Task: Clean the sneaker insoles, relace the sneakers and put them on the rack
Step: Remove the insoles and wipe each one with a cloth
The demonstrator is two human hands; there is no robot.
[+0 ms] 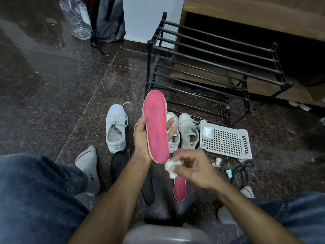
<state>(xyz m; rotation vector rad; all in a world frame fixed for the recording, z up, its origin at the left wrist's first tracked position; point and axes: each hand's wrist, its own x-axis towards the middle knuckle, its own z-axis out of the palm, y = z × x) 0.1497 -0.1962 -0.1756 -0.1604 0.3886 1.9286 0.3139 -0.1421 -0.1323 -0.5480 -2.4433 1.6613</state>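
Note:
My left hand [142, 138] holds a pink insole [155, 125] upright, its pink face toward me and toe end up. My right hand [195, 166] pinches a crumpled white wipe [173, 167] against the insole's heel end. A second pink insole [179, 187] lies on the floor below my right hand. One white sneaker [116, 127] stands alone to the left. Two more white sneakers [189, 132] sit behind the held insole, one partly hidden by it. The black metal shoe rack [211, 67] stands beyond them with nothing on its bars.
A white perforated plastic basket [226, 140] lies right of the sneakers, with a black cord [237, 171] and a small blue piece near it. A black shoe [146, 187] lies under my left forearm. My socked feet and jeans fill the bottom corners. A grey backpack [107, 20] leans at the back.

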